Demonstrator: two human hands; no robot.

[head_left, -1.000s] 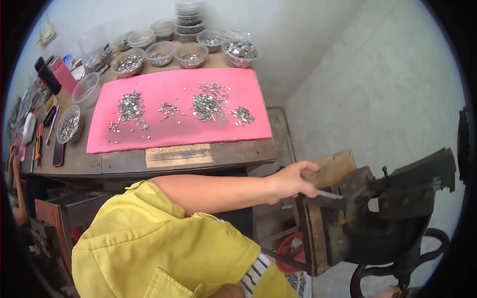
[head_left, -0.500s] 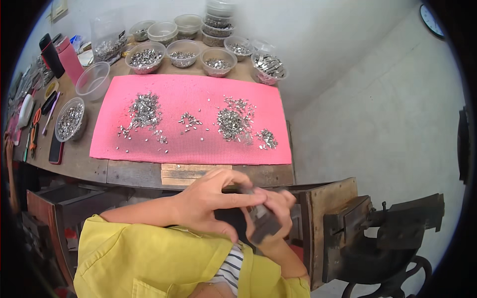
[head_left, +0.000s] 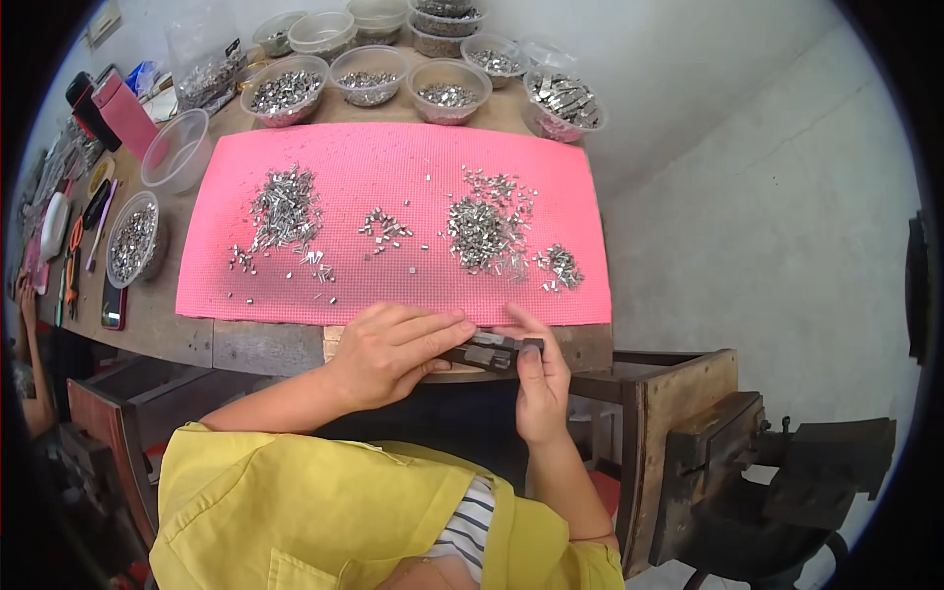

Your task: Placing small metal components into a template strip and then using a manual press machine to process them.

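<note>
Between my two hands is a dark metal block (head_left: 482, 352) with jointed, jig-like parts, held level over the front edge of the table; its exact kind I cannot make out. My left hand (head_left: 388, 354) wraps its left end, fingers lying across the top. My right hand (head_left: 543, 379) grips the right end, thumb pressed on the near side and a finger stretched out beyond. Just past them lies a pink textured mat (head_left: 364, 162). It carries a left pile of small silvery metal pieces (head_left: 285, 208), a right pile (head_left: 480, 234) and smaller clusters between and beside them.
Clear plastic tubs (head_left: 285, 90) of metal pieces line the back. An empty tub (head_left: 177, 152), a filled tub (head_left: 136, 241), a phone (head_left: 113, 303), pliers (head_left: 71, 265) and a pink bottle (head_left: 124, 110) stand left. A vise-like machine (head_left: 708, 462) is at right; another person's arm (head_left: 37, 359) shows far left.
The block and both hands have moved forward from near my lap to the table edge. My left hand now lies over the block's left end, and the block is turned level.
</note>
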